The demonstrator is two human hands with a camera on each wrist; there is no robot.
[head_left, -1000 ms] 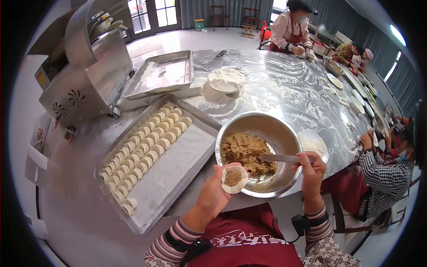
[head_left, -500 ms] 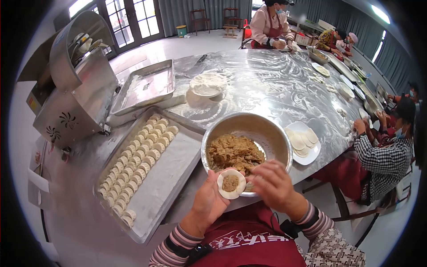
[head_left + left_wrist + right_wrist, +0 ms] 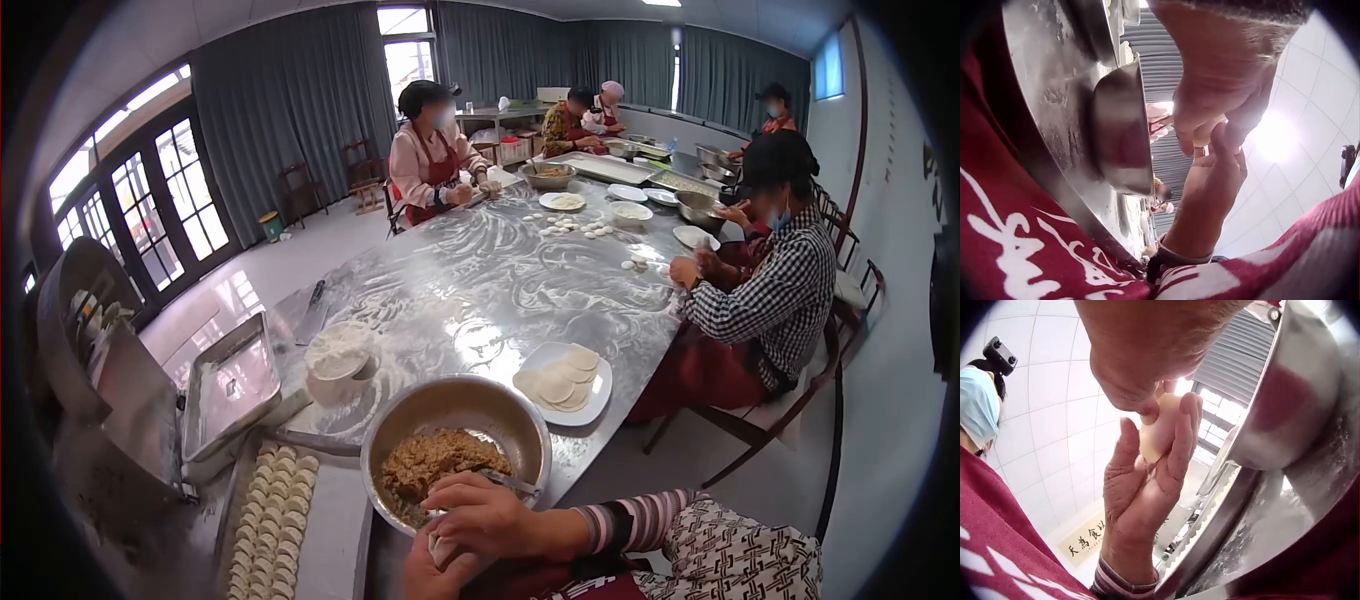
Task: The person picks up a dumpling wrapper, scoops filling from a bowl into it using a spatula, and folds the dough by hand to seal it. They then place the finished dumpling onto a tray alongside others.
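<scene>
Low in the head view, just over the near rim of the metal bowl (image 3: 540,440), both hands are at a filled dumpling wrapper (image 3: 1163,428). My left hand (image 3: 1141,494) cradles it between thumb and fingers. From above, my right hand (image 3: 490,515) pinches the wrapper at its upper edge. In the head view the right hand covers most of the dumpling and part of the left hand (image 3: 430,572). Brown minced filling (image 3: 440,460) lies in the bowl, and a flat metal spreader (image 3: 512,482) rests in it against the rim.
Left of the bowl, a tray (image 3: 335,530) holds rows of finished dumplings (image 3: 270,510). A white plate (image 3: 600,400) of round wrappers (image 3: 562,382) stands beyond the bowl, with a flour bowl (image 3: 338,355) to its left. Several people sit around the floured table (image 3: 450,290).
The spreader has left my right hand and sits in the bowl. My right hand has moved over to the left one, and the open wrapper is now folded up. The head view has swung right and up.
</scene>
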